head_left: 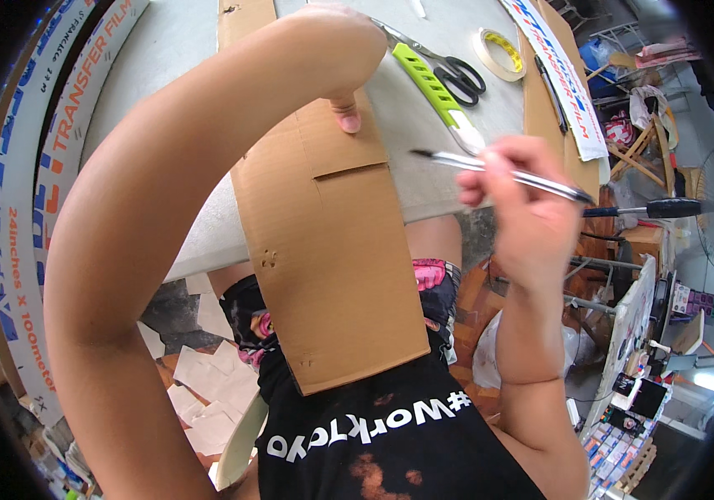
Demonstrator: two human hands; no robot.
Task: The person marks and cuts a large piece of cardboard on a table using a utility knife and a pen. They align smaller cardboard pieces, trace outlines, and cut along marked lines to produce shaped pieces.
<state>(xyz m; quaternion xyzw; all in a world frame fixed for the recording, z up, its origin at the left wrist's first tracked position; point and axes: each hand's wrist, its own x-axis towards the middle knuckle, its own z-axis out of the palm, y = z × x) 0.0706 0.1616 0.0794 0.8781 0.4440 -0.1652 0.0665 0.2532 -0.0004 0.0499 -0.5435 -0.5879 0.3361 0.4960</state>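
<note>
Head view: the right hand (532,204) grips a pen (461,162), right of the cardboard (336,258) overhanging the bench's (424,187) near edge. The left hand (344,50) thumbs the cardboard's far part, fingers hidden, grip unclear. Cutter (429,86) lies beyond.

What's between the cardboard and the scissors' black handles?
The lime-green utility knife, lying on the gray tabletop; the head view shows it.
</note>
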